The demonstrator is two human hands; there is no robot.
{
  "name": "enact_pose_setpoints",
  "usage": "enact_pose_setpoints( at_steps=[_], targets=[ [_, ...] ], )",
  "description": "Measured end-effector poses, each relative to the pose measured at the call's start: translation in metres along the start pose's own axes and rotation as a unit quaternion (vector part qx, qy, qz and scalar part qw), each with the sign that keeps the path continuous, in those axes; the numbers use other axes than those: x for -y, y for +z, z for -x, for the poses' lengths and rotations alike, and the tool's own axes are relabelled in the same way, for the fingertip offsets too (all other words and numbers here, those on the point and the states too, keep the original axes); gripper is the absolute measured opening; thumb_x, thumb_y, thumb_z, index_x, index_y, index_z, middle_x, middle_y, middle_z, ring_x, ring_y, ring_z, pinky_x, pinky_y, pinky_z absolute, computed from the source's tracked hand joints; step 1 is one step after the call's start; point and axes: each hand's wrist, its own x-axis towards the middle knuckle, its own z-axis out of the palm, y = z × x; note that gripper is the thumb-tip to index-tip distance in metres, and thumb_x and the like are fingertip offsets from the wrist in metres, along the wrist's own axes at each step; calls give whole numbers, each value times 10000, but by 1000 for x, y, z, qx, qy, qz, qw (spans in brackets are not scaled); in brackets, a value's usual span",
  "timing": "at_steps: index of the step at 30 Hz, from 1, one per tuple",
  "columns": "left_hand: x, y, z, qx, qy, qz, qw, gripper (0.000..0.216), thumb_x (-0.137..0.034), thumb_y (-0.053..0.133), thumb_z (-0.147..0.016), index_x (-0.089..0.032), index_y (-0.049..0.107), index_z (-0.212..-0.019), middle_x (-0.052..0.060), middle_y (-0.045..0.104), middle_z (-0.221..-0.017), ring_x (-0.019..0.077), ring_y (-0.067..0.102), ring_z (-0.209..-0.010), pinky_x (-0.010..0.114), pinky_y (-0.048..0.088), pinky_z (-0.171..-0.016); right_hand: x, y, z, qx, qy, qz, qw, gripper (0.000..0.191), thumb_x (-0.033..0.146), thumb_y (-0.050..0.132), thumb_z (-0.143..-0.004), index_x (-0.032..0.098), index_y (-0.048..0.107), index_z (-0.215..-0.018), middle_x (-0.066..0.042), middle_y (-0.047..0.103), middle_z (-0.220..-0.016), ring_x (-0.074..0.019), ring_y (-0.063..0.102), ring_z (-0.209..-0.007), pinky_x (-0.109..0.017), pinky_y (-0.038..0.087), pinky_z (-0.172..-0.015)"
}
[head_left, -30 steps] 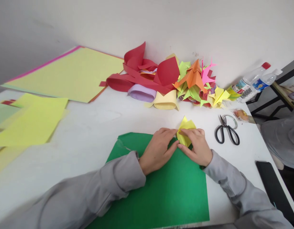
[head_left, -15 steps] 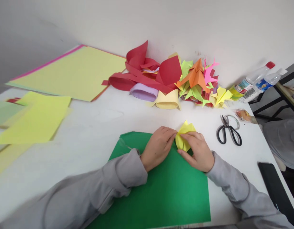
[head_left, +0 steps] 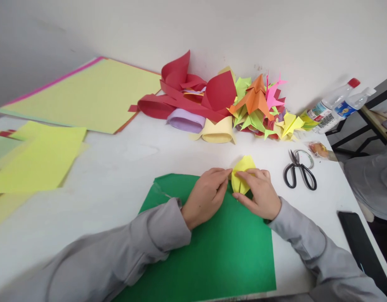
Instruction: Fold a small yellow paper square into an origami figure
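Observation:
Between my hands is a small folded yellow paper [head_left: 240,184], held just above the top part of a green sheet [head_left: 231,251]. My right hand [head_left: 259,191] grips its right side, with thumb below and fingers across the front. The fingertips of my left hand [head_left: 209,193] are pinched together at the paper's left edge. A slit or fold line runs down the lower middle of the yellow piece. The green sheet lies flat under both forearms.
Black-handled scissors [head_left: 300,172] and a tape roll [head_left: 305,158] lie at right, above a black phone [head_left: 363,251]. Red paper shapes [head_left: 220,94], folded paper figures [head_left: 256,100] and plastic bottles [head_left: 333,105] line the wall. Yellow sheets [head_left: 42,157] lie left. A person's grey sleeve [head_left: 372,180] shows far right.
The yellow paper has tilted a little in my fingers, and its pointed top now looks blunter. Both hands stay on it. The whole view has shifted slightly.

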Motion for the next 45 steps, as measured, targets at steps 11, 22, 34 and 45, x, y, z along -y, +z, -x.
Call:
enact_pose_setpoints(
  at_steps=[11,22,34,45],
  targets=[
    [0,1,3,68,63,-124,988,305,-144,426,-890,-144,637,-1110,119,619,-1217,273,515,-1127,476,452,-959,-8,3,-1,-57,-18,-42,997,477,462,506,-882,115,498,-1208,-152,652,-1081,-268,552,-1016,-437,372,-873],
    [-8,2,4,94,83,-235,964,300,-208,485,-879,-101,596,-1137,143,591,-1192,300,484,-1110,473,464,-909,-13,6,0,-87,-48,-47,994,437,407,540,-865,170,463,-1224,-110,680,-1034,-254,589,-1013,-479,363,-969],
    [-11,5,4,101,117,-275,949,310,-217,430,-909,-88,585,-1145,140,587,-1190,281,503,-1088,435,449,-896,-13,6,2,-144,-75,-30,986,396,329,586,-825,161,503,-1174,-129,673,-1028,-255,615,-990,-495,415,-961],
    [-11,3,3,120,93,-249,956,316,-211,458,-890,-102,568,-1166,136,588,-1166,279,498,-1089,445,436,-913,-15,3,4,-231,-15,-65,971,255,204,550,-851,191,573,-1104,-118,655,-1082,-253,570,-1048,-466,473,-902]
  ],
)
